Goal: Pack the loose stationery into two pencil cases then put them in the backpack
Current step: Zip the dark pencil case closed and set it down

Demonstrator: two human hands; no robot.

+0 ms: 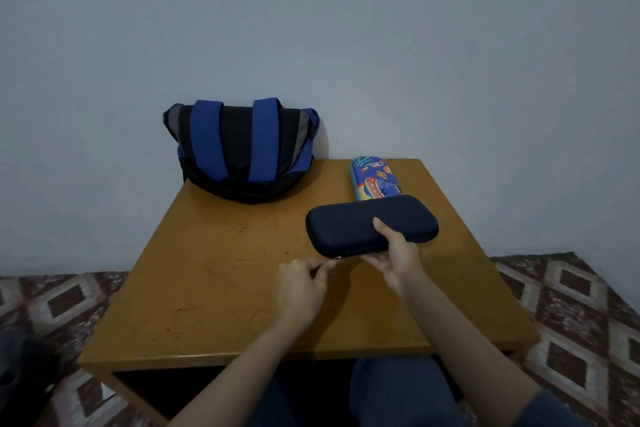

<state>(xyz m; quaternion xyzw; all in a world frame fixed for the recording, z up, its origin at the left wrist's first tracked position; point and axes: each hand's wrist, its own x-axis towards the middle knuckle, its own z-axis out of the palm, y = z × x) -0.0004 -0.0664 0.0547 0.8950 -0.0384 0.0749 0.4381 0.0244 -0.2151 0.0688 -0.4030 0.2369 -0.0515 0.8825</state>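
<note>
- Presently, right hand [398, 253]: grips navy pencil case [346, 222], centre right; best held steady.
- Left hand [301, 284]: pinches zipper pull [337, 257]; draw smoothly along the seam.

I read this as a room in someone's home. The bench [207, 288] is a low wooden table with a scuffed, scratched orange-brown top, pushed up to a plain pale blue-grey wall [311, 28]. Round it the floor [571, 305] is covered in a brown and cream diamond-patterned mat, the sort laid in a living room or bedroom. The person sits close at the near edge, knees [398, 388] in dark trousers tucked beneath it. What lies on the bench is school gear: a blue and black backpack [242, 149] against the wall, a navy pencil case [346, 225], and a cartoon-printed pencil case [372, 177] just behind it. The light is dim and even.
</note>
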